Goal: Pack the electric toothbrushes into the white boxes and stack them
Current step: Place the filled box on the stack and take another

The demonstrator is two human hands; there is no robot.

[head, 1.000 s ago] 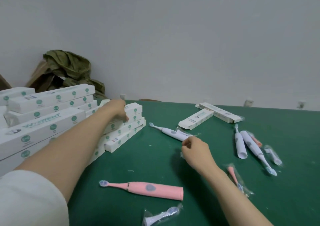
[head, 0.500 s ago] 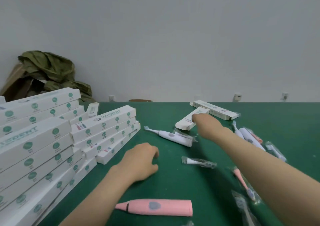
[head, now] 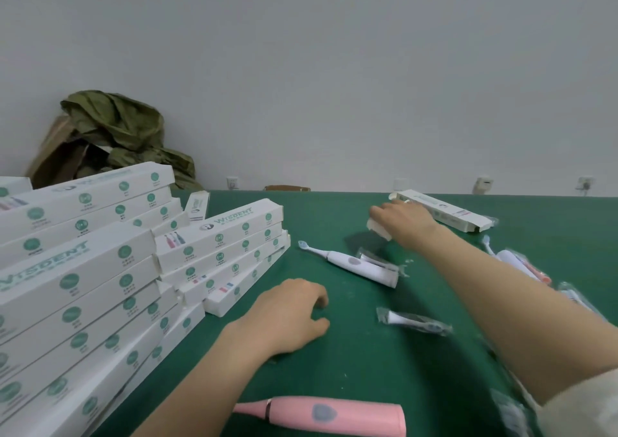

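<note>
My right hand (head: 403, 222) reaches far across the green table (head: 334, 363) and grips a white box (head: 378, 229), lifted a little so its end shows below the fingers. Another white box (head: 444, 211) lies just beyond it. My left hand (head: 291, 316) rests on the table with loosely curled fingers and holds nothing. A white toothbrush (head: 354, 266) lies between the hands. A pink toothbrush handle (head: 321, 415) lies near the front edge. Stacked white boxes (head: 220, 246) fill the left side.
A bagged brush head (head: 413, 323) lies right of my left hand. More toothbrushes and bagged heads (head: 521, 266) lie partly hidden behind my right forearm. A green cloth over brown cardboard (head: 113, 129) sits against the wall at back left.
My left hand came off the box stack and settled on the table. My right hand let go of the bagged brush head, reached to the far boxes and took hold of one.
</note>
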